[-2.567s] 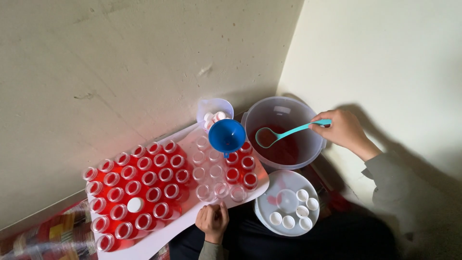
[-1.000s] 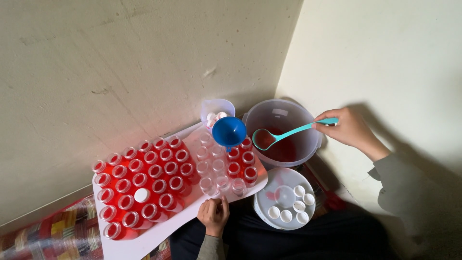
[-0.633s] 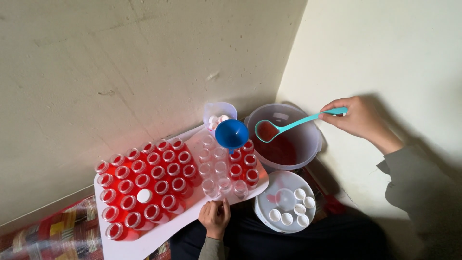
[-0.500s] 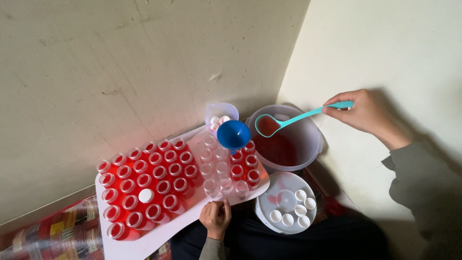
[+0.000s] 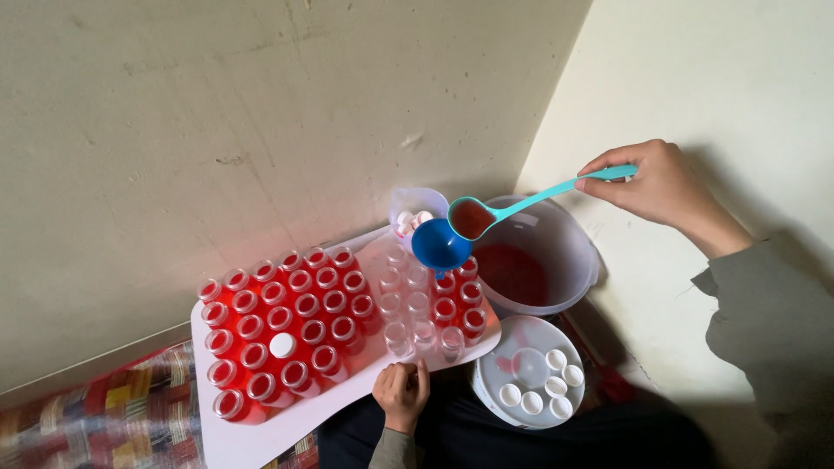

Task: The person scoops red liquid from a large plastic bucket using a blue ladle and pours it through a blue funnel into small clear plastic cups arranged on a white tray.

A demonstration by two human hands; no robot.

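My right hand [image 5: 653, 184] grips the end of a turquoise ladle [image 5: 521, 204] whose bowl holds red liquid, tipped at the rim of a blue funnel [image 5: 440, 246]. The funnel sits in one of the small clear bottles on a white tray [image 5: 261, 434]. Several bottles [image 5: 287, 317] on the left hold red liquid; one has a white cap [image 5: 281, 345]. Several empty clear bottles [image 5: 408, 313] stand in the middle. My left hand [image 5: 401, 393] rests at the tray's near edge, fingers curled beside an empty bottle.
A grey bucket [image 5: 573, 252] of red liquid stands right of the tray. Its white lid [image 5: 504, 369] lies in front, carrying several white caps. A clear jug [image 5: 408, 208] stands behind the funnel. Walls meet in a corner behind; a patterned cloth [image 5: 95, 417] lies at left.
My right hand lifted the filled ladle out of the bucket and swung it left to the funnel. My left hand stayed at the tray's edge.
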